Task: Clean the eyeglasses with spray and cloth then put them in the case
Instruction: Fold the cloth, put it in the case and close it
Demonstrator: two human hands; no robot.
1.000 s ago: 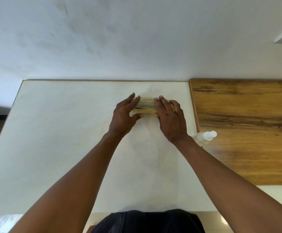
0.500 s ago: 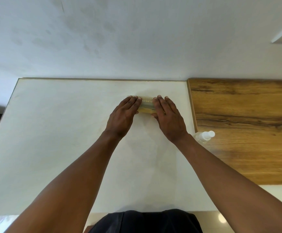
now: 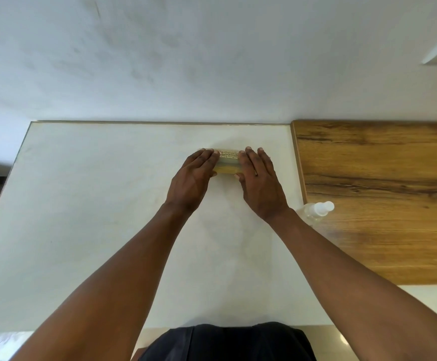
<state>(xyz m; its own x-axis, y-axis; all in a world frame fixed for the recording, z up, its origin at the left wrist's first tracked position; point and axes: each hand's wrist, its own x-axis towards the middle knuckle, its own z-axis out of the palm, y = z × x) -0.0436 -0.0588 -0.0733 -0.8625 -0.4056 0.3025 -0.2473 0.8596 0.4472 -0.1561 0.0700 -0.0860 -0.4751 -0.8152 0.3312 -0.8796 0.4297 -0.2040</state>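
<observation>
A: What's different from a second ago?

B: The case (image 3: 228, 163) was gaping then, a dark slit along its front with the left thumb hooked near it. That slit is gone. Both hands lie flat over the lid, which seems to have been pressed down.

A: And each grip?

B: The left hand (image 3: 191, 178) covers the left end with straight fingers laid on top, nothing pinched. The right hand (image 3: 260, 182) does the same on the right end, thumb tip against the front edge. Fingers extended and pressing, neither curled round it.

A: Where are the eyeglasses?

B: Not visible. I judge they're inside the closed case, but the lid hides them. No cloth shows either. If so, the task is at its last step.

A: The case itself?

B: Yellowish, gold lettering on its lid, lying on the white surface (image 3: 95, 204) towards the back edge, between the two hands.

A: Anything else around?

B: A clear spray bottle (image 3: 316, 211) with a white cap lies near the right wrist, where the white surface meets a wooden panel (image 3: 381, 191). A pale, smudged wall (image 3: 212, 61) rises behind.
</observation>
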